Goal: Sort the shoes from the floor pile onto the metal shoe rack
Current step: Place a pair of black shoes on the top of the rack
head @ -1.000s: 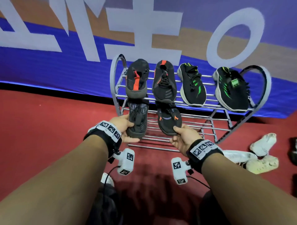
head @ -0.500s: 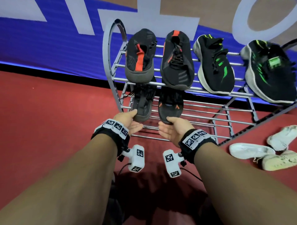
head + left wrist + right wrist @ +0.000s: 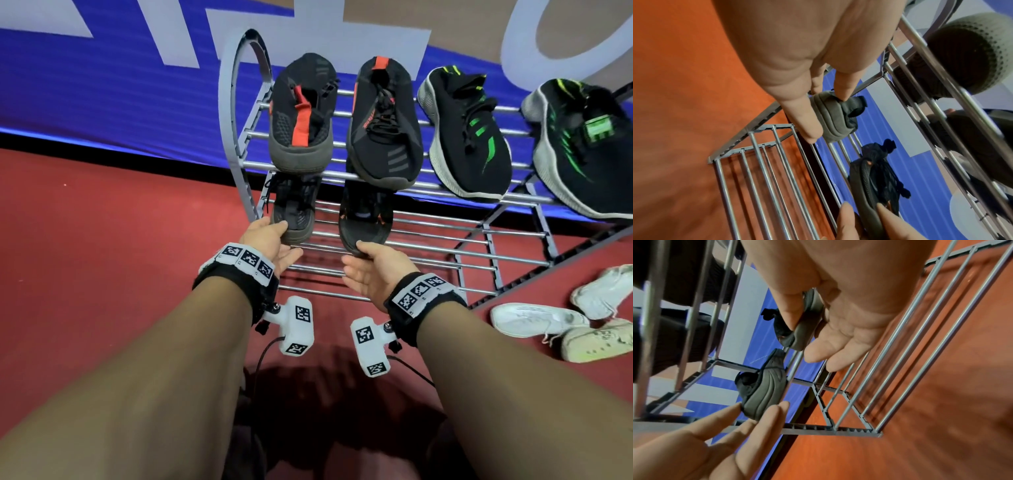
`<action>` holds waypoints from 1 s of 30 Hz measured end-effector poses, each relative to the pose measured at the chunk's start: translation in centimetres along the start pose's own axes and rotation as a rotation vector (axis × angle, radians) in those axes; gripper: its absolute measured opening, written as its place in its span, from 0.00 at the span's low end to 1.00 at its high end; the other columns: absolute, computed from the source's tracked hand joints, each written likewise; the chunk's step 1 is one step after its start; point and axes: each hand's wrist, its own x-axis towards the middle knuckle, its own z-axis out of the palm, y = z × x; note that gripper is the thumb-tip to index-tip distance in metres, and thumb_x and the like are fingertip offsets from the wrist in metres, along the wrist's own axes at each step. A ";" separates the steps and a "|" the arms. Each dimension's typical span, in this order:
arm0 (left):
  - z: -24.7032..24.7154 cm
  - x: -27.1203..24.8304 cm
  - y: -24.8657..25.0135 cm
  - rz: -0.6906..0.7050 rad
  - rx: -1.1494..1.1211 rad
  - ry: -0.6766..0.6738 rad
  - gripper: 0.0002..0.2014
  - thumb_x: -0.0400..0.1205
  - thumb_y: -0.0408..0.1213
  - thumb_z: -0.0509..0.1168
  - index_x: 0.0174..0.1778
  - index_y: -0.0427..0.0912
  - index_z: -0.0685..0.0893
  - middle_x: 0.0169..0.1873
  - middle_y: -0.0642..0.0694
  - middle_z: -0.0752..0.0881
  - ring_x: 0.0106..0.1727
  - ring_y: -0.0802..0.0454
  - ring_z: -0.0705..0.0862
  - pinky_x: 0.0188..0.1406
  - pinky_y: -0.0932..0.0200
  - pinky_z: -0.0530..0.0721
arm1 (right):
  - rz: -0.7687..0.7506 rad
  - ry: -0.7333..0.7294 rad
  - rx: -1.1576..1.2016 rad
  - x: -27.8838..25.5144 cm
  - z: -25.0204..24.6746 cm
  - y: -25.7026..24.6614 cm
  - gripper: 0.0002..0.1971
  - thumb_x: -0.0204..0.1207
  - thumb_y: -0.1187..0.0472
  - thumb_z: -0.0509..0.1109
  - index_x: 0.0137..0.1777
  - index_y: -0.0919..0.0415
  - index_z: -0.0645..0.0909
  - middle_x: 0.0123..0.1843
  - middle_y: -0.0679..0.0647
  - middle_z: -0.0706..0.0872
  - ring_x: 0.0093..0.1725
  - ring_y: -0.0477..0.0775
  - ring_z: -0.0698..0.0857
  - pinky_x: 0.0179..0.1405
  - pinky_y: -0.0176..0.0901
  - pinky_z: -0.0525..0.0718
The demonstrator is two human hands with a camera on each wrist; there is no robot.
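A grey metal shoe rack (image 3: 445,253) stands on the red floor against a blue banner. On the left of its lower shelf lie a plain black shoe (image 3: 293,212) and a black shoe with orange marks (image 3: 364,219). My left hand (image 3: 274,236) pinches the near end of the plain shoe (image 3: 834,116), thumb on top and fingers under the sole. In the same way, my right hand (image 3: 366,260) pinches the end of the orange-marked shoe (image 3: 797,337). The far halves of both shoes are hidden under the upper shelf.
The upper shelf carries two black-and-red shoes (image 3: 301,116) (image 3: 380,126) and two black-and-green shoes (image 3: 466,137) (image 3: 582,147). Three white shoes (image 3: 537,318) lie on the floor at the right of the rack. The lower shelf's bars are bare to the right of my hands.
Both hands have slid the two black shoes farther back on the lower shelf, under the upper shelf. My head has come closer to the rack.
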 end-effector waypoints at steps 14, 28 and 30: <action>-0.7 -7.3 1.8 0.134 0.554 0.083 0.11 0.84 0.35 0.69 0.62 0.36 0.84 0.45 0.38 0.84 0.52 0.35 0.90 0.53 0.39 0.91 | 0.022 0.037 -0.057 -6.0 -2.8 -1.5 0.10 0.86 0.54 0.68 0.47 0.59 0.81 0.45 0.55 0.89 0.40 0.55 0.87 0.45 0.54 0.89; 7.3 -31.2 10.0 0.635 0.919 -0.102 0.03 0.72 0.38 0.73 0.37 0.45 0.86 0.31 0.35 0.83 0.29 0.42 0.83 0.32 0.48 0.88 | -0.386 0.051 -0.183 -28.1 -10.3 -13.9 0.06 0.85 0.56 0.67 0.48 0.57 0.80 0.40 0.55 0.88 0.32 0.55 0.83 0.41 0.49 0.88; 8.6 -34.5 11.3 0.687 0.947 -0.126 0.05 0.69 0.38 0.73 0.39 0.42 0.86 0.30 0.34 0.82 0.26 0.42 0.82 0.28 0.50 0.84 | -0.430 0.031 -0.218 -31.6 -11.5 -15.9 0.06 0.85 0.56 0.65 0.47 0.55 0.78 0.32 0.52 0.85 0.26 0.52 0.77 0.29 0.42 0.83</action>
